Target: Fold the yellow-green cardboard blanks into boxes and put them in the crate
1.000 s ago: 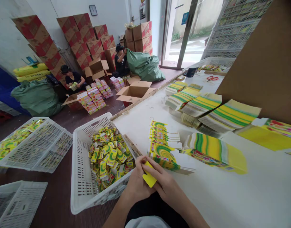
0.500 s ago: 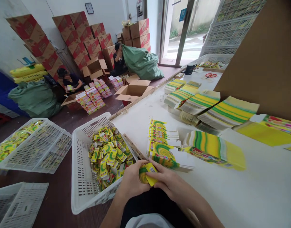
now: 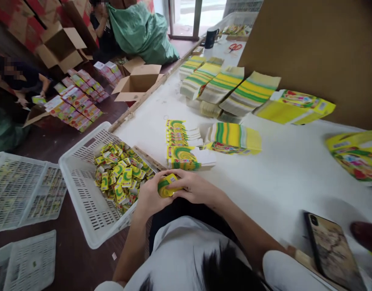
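Both my hands meet at the near edge of the white table (image 3: 283, 182). My left hand (image 3: 149, 198) and my right hand (image 3: 193, 188) are closed together on a small yellow and green carton (image 3: 166, 186), folded into a box shape. Just beyond it lies a stack of flat yellow and green carton blanks (image 3: 182, 155), with more fanned behind. To the left, a white plastic basket (image 3: 83, 214) holds several small yellow and green sachets (image 3: 119, 178).
Fanned piles of striped flat cartons (image 3: 228, 87) lie further up the table beside a brown cardboard sheet (image 3: 310, 52). A phone (image 3: 331, 250) rests near my right elbow. Other white crates (image 3: 25, 194) stand on the floor. Two people sit among cardboard boxes (image 3: 137, 79) at the back.
The camera has tilted down and nearer. The carton in my hands has gone from a flat yellow flap to a folded box shape, with both hands still closed on it.
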A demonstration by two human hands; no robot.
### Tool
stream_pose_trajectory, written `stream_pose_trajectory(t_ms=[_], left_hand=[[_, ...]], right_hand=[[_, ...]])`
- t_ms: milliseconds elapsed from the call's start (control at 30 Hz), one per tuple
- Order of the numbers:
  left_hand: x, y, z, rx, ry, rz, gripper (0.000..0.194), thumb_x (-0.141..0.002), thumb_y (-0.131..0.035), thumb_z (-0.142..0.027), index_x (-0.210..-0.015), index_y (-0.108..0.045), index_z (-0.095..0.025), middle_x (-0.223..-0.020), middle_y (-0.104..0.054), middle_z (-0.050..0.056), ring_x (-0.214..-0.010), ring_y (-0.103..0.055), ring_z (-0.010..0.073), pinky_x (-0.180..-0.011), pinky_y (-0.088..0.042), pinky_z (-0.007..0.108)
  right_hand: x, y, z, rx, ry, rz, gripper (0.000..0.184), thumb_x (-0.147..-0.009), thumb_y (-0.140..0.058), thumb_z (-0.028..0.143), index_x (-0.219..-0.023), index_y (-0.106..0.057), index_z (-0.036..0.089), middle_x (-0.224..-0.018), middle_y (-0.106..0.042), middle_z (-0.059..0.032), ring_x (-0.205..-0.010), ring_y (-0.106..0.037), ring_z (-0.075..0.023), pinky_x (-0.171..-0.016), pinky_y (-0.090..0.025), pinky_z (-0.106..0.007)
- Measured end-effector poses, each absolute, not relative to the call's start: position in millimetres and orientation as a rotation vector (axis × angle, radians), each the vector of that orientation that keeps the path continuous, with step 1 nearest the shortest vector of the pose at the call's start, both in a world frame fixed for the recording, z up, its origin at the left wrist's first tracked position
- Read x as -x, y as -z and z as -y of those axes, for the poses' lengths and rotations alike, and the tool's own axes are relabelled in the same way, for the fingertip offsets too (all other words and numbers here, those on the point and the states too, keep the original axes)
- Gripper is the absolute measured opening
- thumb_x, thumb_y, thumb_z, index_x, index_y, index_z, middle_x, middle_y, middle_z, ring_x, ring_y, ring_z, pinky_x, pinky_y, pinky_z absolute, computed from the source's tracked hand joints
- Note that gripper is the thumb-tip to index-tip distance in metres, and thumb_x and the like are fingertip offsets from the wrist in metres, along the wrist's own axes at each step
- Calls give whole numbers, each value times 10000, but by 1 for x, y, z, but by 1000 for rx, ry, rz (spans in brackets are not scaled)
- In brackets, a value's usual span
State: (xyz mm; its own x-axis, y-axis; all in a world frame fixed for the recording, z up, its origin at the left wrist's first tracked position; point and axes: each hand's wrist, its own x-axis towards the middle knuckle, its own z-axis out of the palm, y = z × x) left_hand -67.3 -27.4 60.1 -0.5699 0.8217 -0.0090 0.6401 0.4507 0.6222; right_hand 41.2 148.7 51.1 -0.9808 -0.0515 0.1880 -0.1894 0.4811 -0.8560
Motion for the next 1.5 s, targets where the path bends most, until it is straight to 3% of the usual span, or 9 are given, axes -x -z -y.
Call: stream_pose_trajectory(t_ms=[100,267,433,667,933,1033,1133,1300,1500], left_hand=[[66,-58,23,-1316,-827,-2429,647,-711,-750,-261,-1319,-529,-243,-1217,-714,83,-1062,-706,274,-922,-547,406],[89,-57,42,-1152,-866,-2518,679,-742,-774,-361,-1350,-497,-236,-1197,-700,92,-1080,-685,276,-962,-538,431],[123,-52,70,-940,-1106,-2941,912,-682,-848,-445,-1433,-415,-160,-1398,-556,192,-1330,-530,343,-1145,-398,532],[101,-41,50,-928,-1281,-2551,497,-842,-726,-391,-1281,-572,-216,-1244,-698,106,-1192,-651,257,-1081,-467,472],[72,-28,22,-677,-1665,-1871,550,-720,-822,-435,-1194,-643,-220,-1147,-740,103,-1104,-690,256,-1018,-517,428],[58,-34,3,-440,-2040,-1551,549,-752,-760,-555,-1190,-641,-248,-1218,-703,92,-1182,-647,256,-1040,-509,421],[54,-49,-11,-221,-2371,-1309,427,-808,-690,-589,-1067,-658,-252,-1022,-709,44,-1031,-676,203,-944,-547,357],[59,-63,-19,-146,-2554,-1238,418,-766,-734,-583,-808,-561,-205,-667,-483,-45,-609,-521,89,-659,-509,220],[56,-46,-9,-258,-2307,-1539,616,-566,-772,-761,-856,-637,-235,-783,-618,15,-747,-638,171,-670,-562,280]], right_hand=[[-39,-44,-136,-81,-1535,2517,300,-820,-685,89,-1070,-770,231,-1450,-557,-105,-1341,-546,-244,-1134,-439,-410],[-39,-43,-142,75,-1450,2346,590,-857,-717,227,-1418,-537,209,-1459,-550,-136,-1372,-510,-247,-1154,-420,-428],[-40,-34,-187,639,-980,2402,389,-886,-654,201,-1274,-638,186,-1191,-706,-133,-1144,-625,-320,-1029,-478,-507],[-37,-20,-193,711,-846,2546,277,-815,-633,95,-1082,-640,167,-1060,-704,-138,-1026,-635,-327,-924,-501,-493],[-37,-43,-164,571,-1613,2064,370,-777,-708,189,-1053,-469,244,-823,-578,22,-741,-594,-174,-689,-518,-319],[-32,-44,-136,333,-1957,1973,428,-794,-701,200,-1148,-464,244,-863,-578,21,-754,-605,-148,-703,-523,-298],[-30,-46,-112,128,-2232,1843,535,-791,-730,214,-1243,-445,241,-911,-578,12,-806,-603,-138,-756,-527,-295],[-27,-48,-93,-3,-2298,1815,606,-721,-836,258,-1225,-502,233,-983,-573,3,-900,-572,-145,-825,-511,-298],[-23,-38,-104,304,-2107,1833,354,-767,-749,204,-1085,-595,218,-768,-528,57,-694,-499,-115,-630,-422,-238]])
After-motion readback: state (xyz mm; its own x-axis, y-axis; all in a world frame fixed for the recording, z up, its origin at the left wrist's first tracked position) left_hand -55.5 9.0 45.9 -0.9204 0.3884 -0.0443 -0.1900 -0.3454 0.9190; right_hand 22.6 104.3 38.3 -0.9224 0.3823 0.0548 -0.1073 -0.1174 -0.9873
